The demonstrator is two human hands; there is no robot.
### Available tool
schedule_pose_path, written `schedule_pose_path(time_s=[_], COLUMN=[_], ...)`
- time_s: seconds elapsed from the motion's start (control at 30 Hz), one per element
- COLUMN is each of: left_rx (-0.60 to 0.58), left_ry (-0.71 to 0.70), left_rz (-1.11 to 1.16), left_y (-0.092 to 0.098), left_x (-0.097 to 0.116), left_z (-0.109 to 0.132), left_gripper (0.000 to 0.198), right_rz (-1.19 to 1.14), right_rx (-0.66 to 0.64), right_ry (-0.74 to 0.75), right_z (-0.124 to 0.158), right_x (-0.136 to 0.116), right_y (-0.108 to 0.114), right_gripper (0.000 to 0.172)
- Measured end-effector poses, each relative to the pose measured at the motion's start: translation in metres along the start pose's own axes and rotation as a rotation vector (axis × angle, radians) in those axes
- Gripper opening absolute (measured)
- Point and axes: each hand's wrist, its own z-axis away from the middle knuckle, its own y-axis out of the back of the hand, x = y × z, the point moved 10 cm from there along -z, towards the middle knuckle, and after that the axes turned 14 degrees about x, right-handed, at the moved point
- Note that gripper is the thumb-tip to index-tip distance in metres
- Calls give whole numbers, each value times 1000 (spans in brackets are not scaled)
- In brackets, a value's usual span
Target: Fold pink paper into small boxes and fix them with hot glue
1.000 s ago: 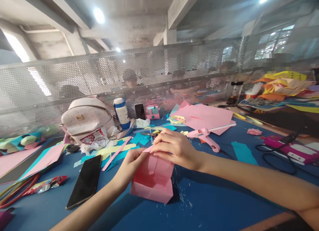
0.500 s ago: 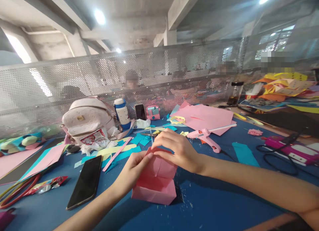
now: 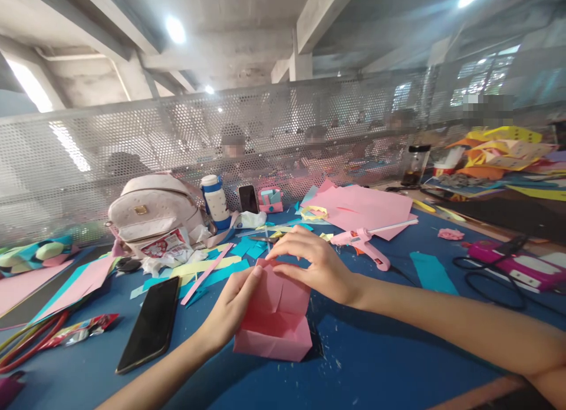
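A folded pink paper box point(image 3: 273, 343) stands on the blue table in front of me, its lid flap raised at the back. My left hand point(image 3: 236, 301) grips the flap's left edge, thumb on the inner face and fingers behind it. My right hand point(image 3: 316, 259) is closed over the top edge of the same flap, fingertips pinching near its upper left corner. Just beyond my fingers lie scissors point(image 3: 267, 239), partly hidden, among blue paper scraps point(image 3: 250, 246). A pink glue gun point(image 3: 362, 245) rests to the right of my right hand.
A black phone point(image 3: 150, 324) lies at left, near a candy wrapper point(image 3: 82, 330). Behind are a pale backpack point(image 3: 154, 206), a bottle point(image 3: 215, 200) and pink paper sheets point(image 3: 367, 203). To the right are a blue paper piece point(image 3: 432, 272) and a magenta power strip point(image 3: 513, 265) with black cable.
The box flap has opened slightly, its inner face showing more. Both hands keep hold of it, with only small finger shifts. The view has moved a little.
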Motion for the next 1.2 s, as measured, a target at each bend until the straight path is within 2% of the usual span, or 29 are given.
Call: schedule_pose_path(time_s=[0.43, 1.0, 1.2], left_rx=[-104, -89, -151], left_ry=[-89, -123, -145], left_rz=[20, -36, -70], left_y=[-11, -9, -15], left_x=[5, 4, 8], left_z=[2, 1, 2], left_gripper=[44, 45, 44], right_rz=[-36, -52, -63], right_rx=[-5, 15, -43], right_ry=[-97, -119, -220], right_z=[0, 0, 1], right_x=[8, 13, 21], right_y=[0, 1, -4], right_gripper=[13, 6, 4])
